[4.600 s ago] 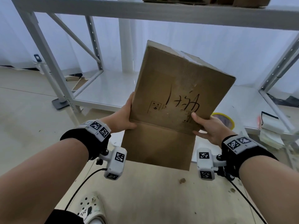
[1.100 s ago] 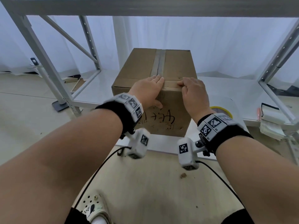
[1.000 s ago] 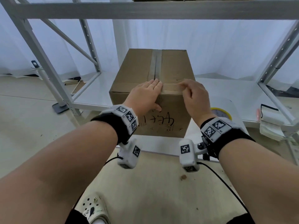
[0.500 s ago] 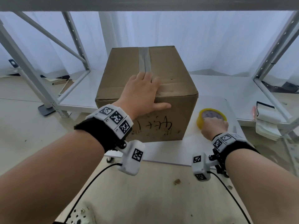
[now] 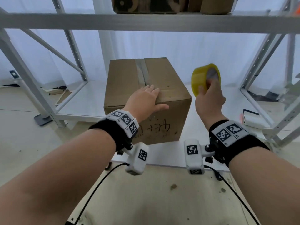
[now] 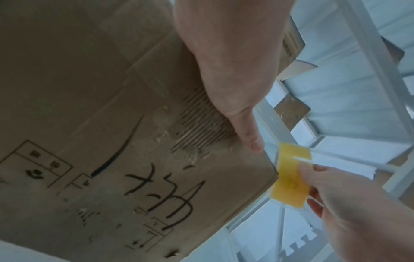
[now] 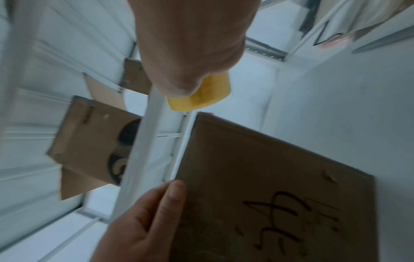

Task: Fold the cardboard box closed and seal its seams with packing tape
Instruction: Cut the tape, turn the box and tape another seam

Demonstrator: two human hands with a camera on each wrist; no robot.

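A brown cardboard box (image 5: 164, 78) stands closed on the low white shelf, with a strip of tape running along its top seam and black writing on its near face (image 6: 156, 191). My left hand (image 5: 146, 99) lies flat on the box's top near the front edge, fingers straight, thumb over the edge (image 6: 248, 140). My right hand (image 5: 209, 96) holds a yellow roll of packing tape (image 5: 203, 77) in the air to the right of the box, above the shelf. The same tape roll (image 6: 291, 179) shows beside the box's corner, and the roll (image 7: 201, 94) pokes out under my fingers.
A white metal rack surrounds the box, with an upper beam (image 5: 146, 23) overhead and slanted posts (image 5: 266, 65) at both sides. Cardboard boxes (image 5: 170, 4) sit on the upper shelf. A white bundle (image 5: 250, 117) lies at the right edge of the low shelf (image 5: 81, 101).
My right hand has lifted the yellow tape roll off the shelf and raised it beside the box. My left hand has stayed flat on the box's top.
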